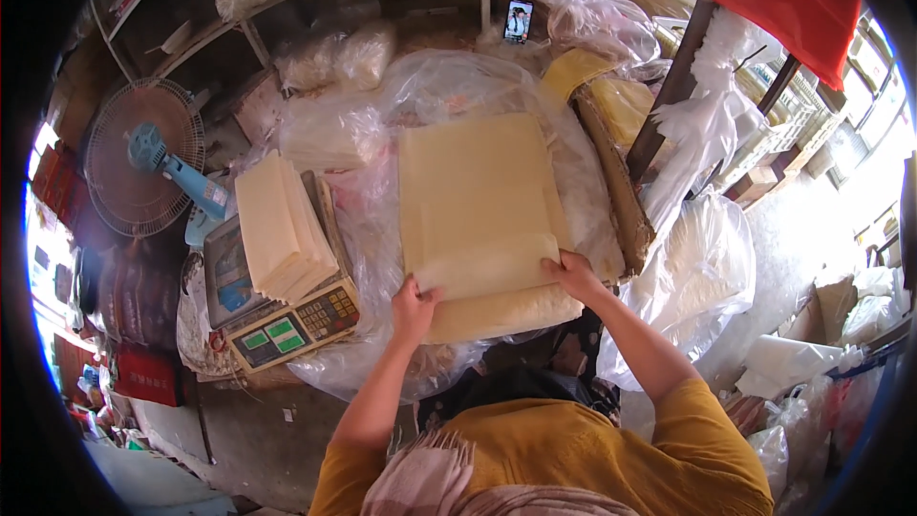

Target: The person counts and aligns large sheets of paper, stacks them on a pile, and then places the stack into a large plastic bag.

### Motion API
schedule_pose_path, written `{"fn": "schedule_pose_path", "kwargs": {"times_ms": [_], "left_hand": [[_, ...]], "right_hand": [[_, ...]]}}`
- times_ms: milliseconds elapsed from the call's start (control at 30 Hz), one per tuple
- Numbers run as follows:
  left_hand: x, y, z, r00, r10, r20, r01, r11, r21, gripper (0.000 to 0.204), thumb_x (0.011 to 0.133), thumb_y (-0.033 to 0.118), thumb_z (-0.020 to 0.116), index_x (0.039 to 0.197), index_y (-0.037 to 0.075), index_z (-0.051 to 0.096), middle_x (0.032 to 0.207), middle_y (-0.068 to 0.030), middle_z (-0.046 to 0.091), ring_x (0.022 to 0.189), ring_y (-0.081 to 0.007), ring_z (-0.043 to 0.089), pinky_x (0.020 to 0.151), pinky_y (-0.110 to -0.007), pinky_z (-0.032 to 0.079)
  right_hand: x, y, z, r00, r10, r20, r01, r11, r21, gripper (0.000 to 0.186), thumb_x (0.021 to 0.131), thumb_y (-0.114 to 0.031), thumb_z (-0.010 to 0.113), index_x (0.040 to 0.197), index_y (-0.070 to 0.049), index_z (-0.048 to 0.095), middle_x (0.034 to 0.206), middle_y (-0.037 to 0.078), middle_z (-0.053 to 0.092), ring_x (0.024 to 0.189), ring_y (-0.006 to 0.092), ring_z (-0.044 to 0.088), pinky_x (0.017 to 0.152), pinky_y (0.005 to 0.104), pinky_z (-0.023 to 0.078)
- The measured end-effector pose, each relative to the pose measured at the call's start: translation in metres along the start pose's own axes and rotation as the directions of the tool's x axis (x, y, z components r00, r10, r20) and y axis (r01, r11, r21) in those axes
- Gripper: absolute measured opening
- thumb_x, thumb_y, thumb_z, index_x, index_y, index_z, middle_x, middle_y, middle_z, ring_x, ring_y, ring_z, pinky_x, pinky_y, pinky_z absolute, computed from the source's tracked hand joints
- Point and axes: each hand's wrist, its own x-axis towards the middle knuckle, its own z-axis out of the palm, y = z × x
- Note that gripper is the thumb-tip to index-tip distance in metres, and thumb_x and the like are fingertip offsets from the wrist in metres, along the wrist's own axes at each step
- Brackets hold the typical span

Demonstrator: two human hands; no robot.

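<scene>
A stack of large, thin, pale yellow sheets [478, 182] lies in front of me on clear plastic. My left hand [415, 311] is closed on the near left corner of the top sheet, fingers bent round its edge. At the near right corner, my right hand [575, 277] pinches the same sheet. Between the two hands the sheet's near part [492, 268] looks raised or folded over, with the rounded near edge of the stack [506, 313] showing below it. Left of the stack, a bundle of folded pale sheets [282, 225] rests on a digital scale [296, 330].
A blue fan [177, 167] stands at the left. Plastic-wrapped bundles [334, 53] and a shelf [277, 5] are behind the table. A lit phone [518, 21] stands at the back. To the right are a cardboard edge [621, 196], a dark post [673, 86] and a filled plastic bag [693, 263].
</scene>
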Motion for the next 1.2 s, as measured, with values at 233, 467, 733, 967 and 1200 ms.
{"fn": "schedule_pose_path", "kwargs": {"times_ms": [233,467,733,967,1200], "left_hand": [[0.013,0.002,0.031,0.919,0.339,0.203,-0.385,0.654,0.652,0.069,0.075,0.045,0.068,0.128,0.006,0.047,0.141,-0.0154,0.034,0.126,-0.0357,0.037,0.102,-0.053,0.028],[0.034,-0.031,0.015,0.83,0.486,0.275,-0.53,0.53,0.662,0.052,0.072,0.028,0.071,0.117,0.007,0.057,0.123,-0.0126,0.056,0.118,-0.0323,0.048,0.102,-0.049,0.031],[0.025,0.005,-0.029,0.968,-0.074,0.239,0.083,0.996,-0.028,0.041,0.068,0.011,0.072,0.106,0.001,0.06,0.092,-0.0124,0.066,0.084,-0.0296,0.063,0.077,-0.037,0.05],[0.068,0.02,0.029,0.889,0.369,-0.271,-0.208,0.853,0.478,0.049,0.076,0.017,0.07,0.118,0.0,0.051,0.113,-0.0189,0.057,0.103,-0.0337,0.056,0.085,-0.039,0.046],[0.063,-0.014,0.061,0.977,0.208,0.049,-0.188,0.724,0.664,0.051,0.093,0.035,0.043,0.137,0.009,0.037,0.148,-0.0123,0.026,0.137,-0.0272,0.023,0.107,-0.058,0.016]], "right_hand": [[0.037,-0.003,0.009,0.975,0.08,-0.206,-0.165,0.884,-0.438,0.049,0.081,-0.028,0.064,0.122,-0.004,0.051,0.103,0.018,0.062,0.09,0.0349,0.06,0.075,0.0389,0.048],[0.014,-0.065,0.018,0.917,-0.363,0.168,0.294,0.326,-0.899,0.086,0.07,-0.038,0.072,0.14,-0.011,0.03,0.139,0.017,0.039,0.129,0.0342,0.036,0.105,0.0433,0.029],[-0.004,-0.047,-0.038,0.966,-0.104,0.239,0.19,0.908,-0.374,0.032,0.085,-0.03,0.064,0.109,-0.009,0.062,0.093,0.012,0.066,0.088,0.0219,0.063,0.076,0.0308,0.048],[0.037,-0.027,-0.013,0.931,0.061,-0.359,-0.266,0.789,-0.554,0.033,0.087,-0.033,0.059,0.079,-0.002,0.052,0.071,0.014,0.06,0.068,0.0316,0.059,0.063,0.0399,0.046],[0.046,-0.005,0.008,0.82,-0.535,-0.202,0.258,0.661,-0.705,0.052,0.087,-0.037,0.054,0.127,-0.005,0.043,0.124,0.018,0.051,0.113,0.0359,0.049,0.095,0.0415,0.039]]}}
